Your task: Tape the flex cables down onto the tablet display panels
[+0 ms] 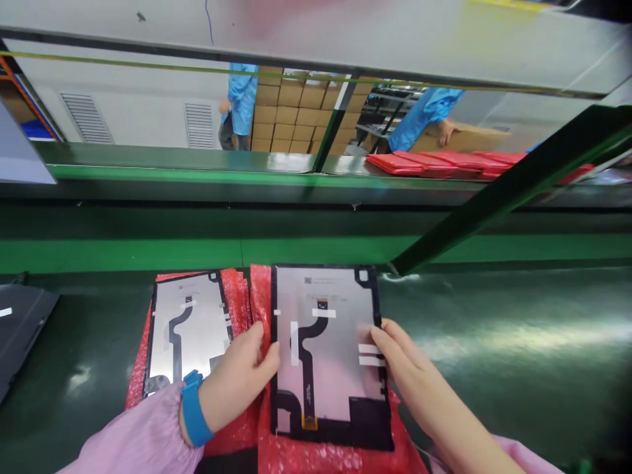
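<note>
A silver-backed display panel (328,355) with a black flex cable and white tape strips lies on a red bubble-wrap bag (316,454). My left hand (237,382), with a blue wristband and pink sleeve, grips its left edge between thumb and fingers. At the panel's right edge my right hand (405,368) holds on, thumb resting on the tape strips. A second, similar panel (190,329) lies to the left on another red bubble-wrap bag (237,296), partly behind my left wrist.
The dark green work surface (494,355) spreads to the right. A dark flat panel (20,322) lies at the left edge. Beyond a green conveyor (148,250), red bags (434,163) are stacked, and two people in blue coats stand by cardboard boxes (291,112).
</note>
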`<state>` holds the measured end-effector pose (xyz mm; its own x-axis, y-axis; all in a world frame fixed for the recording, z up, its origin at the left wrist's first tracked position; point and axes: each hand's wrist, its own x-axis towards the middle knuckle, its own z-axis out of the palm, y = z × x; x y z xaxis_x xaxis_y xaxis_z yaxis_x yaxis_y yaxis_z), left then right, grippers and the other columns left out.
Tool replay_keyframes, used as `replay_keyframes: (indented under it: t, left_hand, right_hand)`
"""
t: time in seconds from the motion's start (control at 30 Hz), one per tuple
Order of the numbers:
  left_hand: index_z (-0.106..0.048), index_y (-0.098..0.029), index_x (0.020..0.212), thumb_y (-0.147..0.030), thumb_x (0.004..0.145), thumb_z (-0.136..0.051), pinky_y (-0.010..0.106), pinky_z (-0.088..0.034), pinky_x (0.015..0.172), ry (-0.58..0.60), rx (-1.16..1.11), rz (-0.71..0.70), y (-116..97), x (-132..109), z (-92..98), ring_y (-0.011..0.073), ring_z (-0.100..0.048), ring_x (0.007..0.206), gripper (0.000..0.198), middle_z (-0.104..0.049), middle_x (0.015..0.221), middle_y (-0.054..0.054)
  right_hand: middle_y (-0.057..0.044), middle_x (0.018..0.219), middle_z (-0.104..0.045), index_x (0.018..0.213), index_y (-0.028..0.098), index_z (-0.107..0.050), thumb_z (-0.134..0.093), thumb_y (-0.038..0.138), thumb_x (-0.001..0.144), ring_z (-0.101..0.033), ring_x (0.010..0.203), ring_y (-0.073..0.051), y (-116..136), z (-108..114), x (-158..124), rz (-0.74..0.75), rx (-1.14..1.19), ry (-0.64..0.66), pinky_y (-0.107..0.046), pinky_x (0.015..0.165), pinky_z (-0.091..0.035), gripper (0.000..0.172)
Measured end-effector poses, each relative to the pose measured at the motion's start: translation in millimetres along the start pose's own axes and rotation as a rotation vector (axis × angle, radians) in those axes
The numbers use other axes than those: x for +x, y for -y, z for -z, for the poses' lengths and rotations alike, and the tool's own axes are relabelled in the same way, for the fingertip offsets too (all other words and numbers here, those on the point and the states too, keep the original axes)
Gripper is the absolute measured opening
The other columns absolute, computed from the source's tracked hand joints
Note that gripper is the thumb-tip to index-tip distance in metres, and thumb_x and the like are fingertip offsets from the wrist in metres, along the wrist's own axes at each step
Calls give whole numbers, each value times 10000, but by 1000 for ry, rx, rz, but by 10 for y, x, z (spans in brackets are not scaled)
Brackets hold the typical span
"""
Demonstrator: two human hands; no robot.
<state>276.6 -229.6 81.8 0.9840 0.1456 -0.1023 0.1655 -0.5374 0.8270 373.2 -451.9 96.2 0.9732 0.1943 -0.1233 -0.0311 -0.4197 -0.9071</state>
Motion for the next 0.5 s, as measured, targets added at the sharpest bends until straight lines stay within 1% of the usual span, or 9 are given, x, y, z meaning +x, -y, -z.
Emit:
replay_keyframes:
  t: [0.03, 0.1, 0.17, 0.2, 0.27, 0.33, 0.37, 0.43, 0.5]
  left_hand:
    - [-334, -239, 740, -380, 922, -405, 259, -304, 530, -45, -106, -20, -11, -29, 39, 128, -367, 549, 241, -347, 630, -61]
    - [-414, -225, 840, -402, 921, -406, 249, -361, 559, -126, -293, -56, -35, -84, 180, 127, -418, 585, 195, -413, 683, -47]
    - [-467, -206, 1007, -394, 915, -420, 253, -433, 643, -197, -411, -101, -35, -135, 398, 141, -517, 682, 215, -529, 792, -9]
    - [-470, -198, 1093, -386, 913, -424, 261, -459, 699, -234, -433, -121, -14, -160, 524, 153, -559, 750, 264, -576, 865, 15]
    - [-459, -190, 1209, -376, 912, -425, 289, -480, 800, -319, -384, -133, 90, -213, 775, 179, -606, 870, 352, -628, 994, 51]
    - [-468, -186, 1256, -379, 910, -428, 321, -482, 871, -395, -235, -93, 274, -274, 976, 207, -619, 966, 398, -646, 1085, 71]
    - [-485, -182, 1256, -375, 905, -430, 337, -480, 897, -431, -146, -62, 386, -310, 1045, 221, -619, 1005, 405, -650, 1120, 78]
    - [-529, -175, 1236, -349, 890, -430, 362, -479, 923, -496, 31, 7, 614, -398, 1122, 244, -616, 1057, 400, -655, 1163, 89]
    - [-551, -175, 1246, -313, 876, -437, 369, -500, 875, -553, 214, 99, 810, -523, 1143, 261, -641, 1019, 411, -668, 1155, 103]
  right_hand:
    - [2, 694, -574, 849, 258, -537, -588, 630, 748, -553, 631, -199, 106, -8, -40, -15, 91, 7, -296, 566, -475, 388]
    - [22, 716, -609, 1072, 271, -513, -665, 615, 750, -573, 610, -180, 328, -49, -87, -40, 277, 83, -275, 554, -484, 495]
    - [22, 761, -656, 1250, 285, -441, -746, 558, 726, -621, 657, -182, 531, -143, -81, -57, 420, 230, -277, 598, -511, 664]
    - [9, 808, -680, 1292, 284, -427, -776, 521, 714, -646, 717, -191, 615, -218, -60, -62, 455, 313, -285, 637, -525, 715]
    - [-24, 908, -706, 1252, 254, -503, -809, 466, 685, -666, 836, -209, 732, -438, 13, -52, 460, 450, -287, 686, -533, 678]
    - [-44, 943, -709, 1104, 218, -592, -810, 445, 663, -666, 886, -222, 772, -742, 117, -24, 416, 540, -281, 685, -532, 542]
    - [-49, 945, -709, 1040, 209, -607, -796, 439, 665, -665, 899, -226, 765, -915, 176, -4, 395, 578, -286, 694, -533, 479]
    - [-53, 924, -704, 952, 201, -601, -747, 411, 687, -664, 897, -233, 717, -1261, 295, 43, 317, 635, -322, 741, -536, 369]
    - [-62, 863, -691, 856, 201, -582, -710, 362, 686, -655, 851, -251, 650, -1549, 391, 151, 95, 620, -381, 777, -529, 266]
